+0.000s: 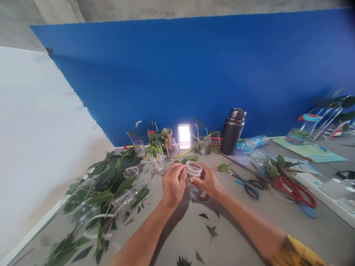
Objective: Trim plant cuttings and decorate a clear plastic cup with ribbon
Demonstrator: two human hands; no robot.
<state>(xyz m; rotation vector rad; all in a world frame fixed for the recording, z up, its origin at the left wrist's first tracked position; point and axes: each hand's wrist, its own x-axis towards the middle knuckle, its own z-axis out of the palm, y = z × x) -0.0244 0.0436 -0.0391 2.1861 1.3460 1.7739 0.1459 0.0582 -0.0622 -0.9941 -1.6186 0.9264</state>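
Showing a whitish round rim (194,173), the clear cup (195,168) is gripped by the right hand (207,181), left hand (174,183) narrowly pinched.

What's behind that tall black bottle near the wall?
Behind the black bottle rises the blue panel. A clear plastic bottle lies beside it, to the right. Anything directly behind the black bottle is covered, so it cannot be seen.

Grey tbl (235,236) w/ leafy branches (107,184), blk flask (232,135), plastic btl (253,143), scissors (242,179), leaf scraps (212,231).
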